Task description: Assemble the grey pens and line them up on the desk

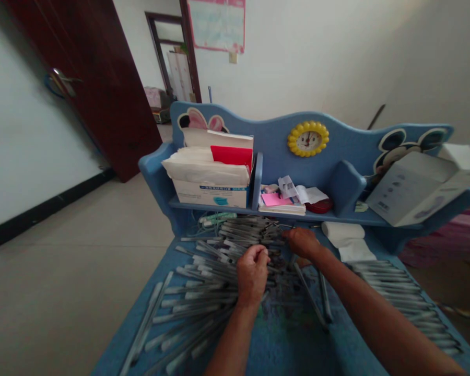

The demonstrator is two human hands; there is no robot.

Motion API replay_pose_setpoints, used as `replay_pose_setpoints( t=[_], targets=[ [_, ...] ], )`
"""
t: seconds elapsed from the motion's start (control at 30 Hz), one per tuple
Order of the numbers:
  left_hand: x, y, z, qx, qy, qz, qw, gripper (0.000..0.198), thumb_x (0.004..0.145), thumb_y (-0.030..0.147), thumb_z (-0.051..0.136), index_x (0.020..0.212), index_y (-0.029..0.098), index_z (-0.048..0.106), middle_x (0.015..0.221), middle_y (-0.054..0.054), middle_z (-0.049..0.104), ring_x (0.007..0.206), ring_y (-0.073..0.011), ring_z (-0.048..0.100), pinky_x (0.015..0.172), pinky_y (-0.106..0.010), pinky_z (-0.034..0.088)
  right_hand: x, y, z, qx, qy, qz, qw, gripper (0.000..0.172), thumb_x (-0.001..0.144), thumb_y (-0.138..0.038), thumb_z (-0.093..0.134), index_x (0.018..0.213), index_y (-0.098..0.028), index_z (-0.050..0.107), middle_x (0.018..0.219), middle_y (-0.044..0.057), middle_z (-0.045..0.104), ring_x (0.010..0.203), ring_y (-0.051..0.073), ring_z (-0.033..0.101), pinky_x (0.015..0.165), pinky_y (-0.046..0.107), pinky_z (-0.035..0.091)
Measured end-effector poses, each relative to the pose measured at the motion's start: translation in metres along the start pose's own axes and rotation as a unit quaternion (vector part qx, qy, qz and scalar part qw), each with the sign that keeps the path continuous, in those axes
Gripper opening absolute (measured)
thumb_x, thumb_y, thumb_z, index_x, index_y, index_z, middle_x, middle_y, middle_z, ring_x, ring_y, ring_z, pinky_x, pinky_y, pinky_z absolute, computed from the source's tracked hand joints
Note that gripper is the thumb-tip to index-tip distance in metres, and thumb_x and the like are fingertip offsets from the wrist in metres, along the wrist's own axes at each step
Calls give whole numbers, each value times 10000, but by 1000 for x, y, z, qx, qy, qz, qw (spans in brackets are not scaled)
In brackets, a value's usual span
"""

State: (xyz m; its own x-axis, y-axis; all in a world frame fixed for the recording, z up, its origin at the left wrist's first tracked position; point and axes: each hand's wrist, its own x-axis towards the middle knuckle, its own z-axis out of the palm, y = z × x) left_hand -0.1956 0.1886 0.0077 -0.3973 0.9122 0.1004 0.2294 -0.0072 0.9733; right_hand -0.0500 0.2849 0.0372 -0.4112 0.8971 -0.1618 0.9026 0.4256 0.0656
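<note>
My left hand (254,269) is over the right part of a spread of slim grey sticks (203,297), its thumb and fingers pinched together. Whatever it pinches is too small or hidden to name. Farther back and to the right, my right hand (303,244) reaches to the dark ends of the back bundle of sticks (246,230). Its fingers look curled together, and what is in them I cannot make out. Two longer grey sticks (311,297) slant on the blue desk (285,350) below my right wrist.
A neat row of similar sticks (407,303) lies on the right. Behind stand a paper roll (342,234), a mask box (211,193) with papers, notepads (282,208) and a tilted white box (419,183) on the desk's shelf. A yellow clock (308,139) is on the backboard.
</note>
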Motion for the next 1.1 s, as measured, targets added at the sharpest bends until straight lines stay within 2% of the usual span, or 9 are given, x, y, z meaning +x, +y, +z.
replay_pose_setpoints(
  t=[0.23,0.37,0.5,0.57,0.67,0.73,0.87,1.03,1.1],
  targets=[
    [0,0,1,-1,3,-1,1000,219,757,324,505,785,159,647,614,-12,633,537,-137,573,519,-213,422,6,-1,-3,10,9,-2,1000,309,837,-133,419,1064,-218,611,957,109,683,901,229,635,722,296,462],
    [0,2,1,-2,-2,-5,1000,227,755,323,500,780,154,650,607,-17,630,533,-137,573,508,-210,418,18,-4,2,16,22,22,999,277,901,-211,396,1101,-166,582,989,128,657,939,227,610,770,332,463],
    [-1,4,1,-8,-4,-13,1000,226,745,313,499,773,148,651,603,-19,627,530,-138,571,504,-209,417,32,-9,5,15,16,36,999,285,887,-324,489,1079,-126,561,1053,87,605,923,192,590,799,392,478],
    [-1,5,1,-13,-4,-16,1000,227,741,315,501,774,147,651,601,-20,626,532,-139,571,505,-209,417,37,-11,3,21,13,25,999,247,886,-286,488,1047,-125,584,1037,96,618,920,200,595,796,381,476],
    [-1,4,0,-17,-4,-18,1000,226,739,313,501,779,147,649,601,-19,625,533,-138,570,506,-208,417,37,-11,-5,34,19,2,999,249,869,-177,435,1019,-111,622,1019,164,644,953,256,598,788,354,451],
    [-1,4,0,-20,-3,-19,1000,221,737,308,500,775,149,648,599,-16,624,527,-135,564,504,-206,415,31,-9,-10,45,24,-12,999,252,839,-180,450,1000,-120,636,1023,169,650,963,266,595,782,331,437],
    [-2,6,-1,-25,-6,-18,999,219,742,309,496,755,154,649,587,-6,619,505,-125,550,494,-200,409,6,4,-13,80,22,-25,996,187,793,-255,512,884,-175,655,891,87,694,838,209,625,691,256,423],
    [-3,6,1,-25,-19,-13,999,215,738,309,496,751,155,646,585,-5,618,498,-125,554,488,-201,413,-45,18,0,132,55,7,990,214,829,-268,434,823,-190,633,757,29,682,710,153,616,602,215,393],
    [-4,4,3,-24,-29,-9,999,211,728,303,499,758,153,645,590,-7,621,497,-126,557,485,-204,417,-66,18,8,195,89,30,976,229,826,-283,421,782,-192,626,671,12,655,637,150,596,558,218,381]
  ],
)
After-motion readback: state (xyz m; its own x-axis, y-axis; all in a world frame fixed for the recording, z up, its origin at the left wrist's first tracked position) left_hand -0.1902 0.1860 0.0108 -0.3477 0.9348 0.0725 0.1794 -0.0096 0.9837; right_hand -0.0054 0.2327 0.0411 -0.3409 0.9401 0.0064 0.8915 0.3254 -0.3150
